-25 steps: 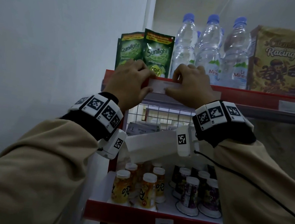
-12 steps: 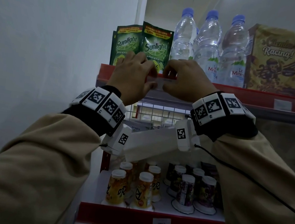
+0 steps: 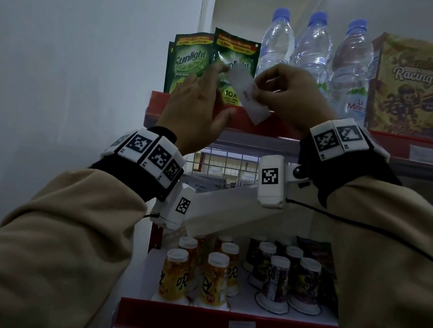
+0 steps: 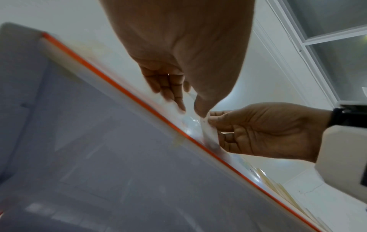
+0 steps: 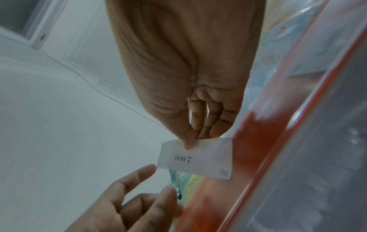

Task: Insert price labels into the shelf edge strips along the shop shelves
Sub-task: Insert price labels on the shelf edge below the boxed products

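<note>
Head view, right hand pinching price label

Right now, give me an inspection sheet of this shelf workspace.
Surface: red top shelf edge strip, no label seated at the left end.
Job's things: price label reading 2.000, tilted, held off the strip.
Clutter: Sunlight pouches, water bottles, cereal box, drink cups below.
Grippers: right hand pinches the label; left hand open beside it.
Cables: black cable over right sleeve.
Surroundings: white wall.
</note>
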`<state>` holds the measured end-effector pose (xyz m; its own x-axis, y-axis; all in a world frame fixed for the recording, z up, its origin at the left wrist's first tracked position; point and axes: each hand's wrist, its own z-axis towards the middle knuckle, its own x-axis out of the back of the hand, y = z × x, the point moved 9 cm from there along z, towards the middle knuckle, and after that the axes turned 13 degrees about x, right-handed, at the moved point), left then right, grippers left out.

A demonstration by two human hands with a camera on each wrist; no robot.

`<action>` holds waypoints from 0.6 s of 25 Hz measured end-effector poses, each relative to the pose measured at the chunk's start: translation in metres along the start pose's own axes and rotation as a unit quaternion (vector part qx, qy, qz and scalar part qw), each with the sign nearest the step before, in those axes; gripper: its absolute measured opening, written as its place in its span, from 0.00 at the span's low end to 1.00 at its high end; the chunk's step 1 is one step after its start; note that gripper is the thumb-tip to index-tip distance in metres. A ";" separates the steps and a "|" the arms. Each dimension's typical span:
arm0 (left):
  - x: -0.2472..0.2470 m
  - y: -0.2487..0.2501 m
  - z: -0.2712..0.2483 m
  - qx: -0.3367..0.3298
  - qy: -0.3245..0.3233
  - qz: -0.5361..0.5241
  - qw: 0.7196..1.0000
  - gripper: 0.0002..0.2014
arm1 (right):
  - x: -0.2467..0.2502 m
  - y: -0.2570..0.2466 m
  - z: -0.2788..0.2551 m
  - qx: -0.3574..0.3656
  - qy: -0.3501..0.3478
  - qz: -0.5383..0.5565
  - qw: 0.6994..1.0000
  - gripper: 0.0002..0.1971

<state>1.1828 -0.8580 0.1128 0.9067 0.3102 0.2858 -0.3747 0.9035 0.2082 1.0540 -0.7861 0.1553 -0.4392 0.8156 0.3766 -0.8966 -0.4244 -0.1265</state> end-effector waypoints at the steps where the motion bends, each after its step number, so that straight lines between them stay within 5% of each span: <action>1: 0.002 -0.001 0.000 0.005 0.006 -0.022 1.000 0.30 | 0.002 0.003 -0.004 -0.019 0.048 0.070 0.996 0.11; 4: 0.003 -0.003 0.002 0.018 0.009 -0.044 0.999 0.28 | -0.006 0.010 -0.015 -0.064 0.117 0.209 0.969 0.16; 9: 0.001 -0.006 0.009 0.028 0.005 -0.024 0.999 0.17 | -0.024 0.013 -0.024 -0.085 0.125 0.323 0.934 0.18; 15: 0.001 -0.007 0.013 0.010 -0.012 0.018 1.000 0.13 | 0.005 -0.010 -0.017 0.065 0.096 0.006 0.993 0.10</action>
<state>1.1833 -0.8681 0.1241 0.8878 0.3347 0.3159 -0.4108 0.8858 0.2160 1.0596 -0.7707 0.1427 -0.4641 0.8645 0.1930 -0.8816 -0.4719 -0.0065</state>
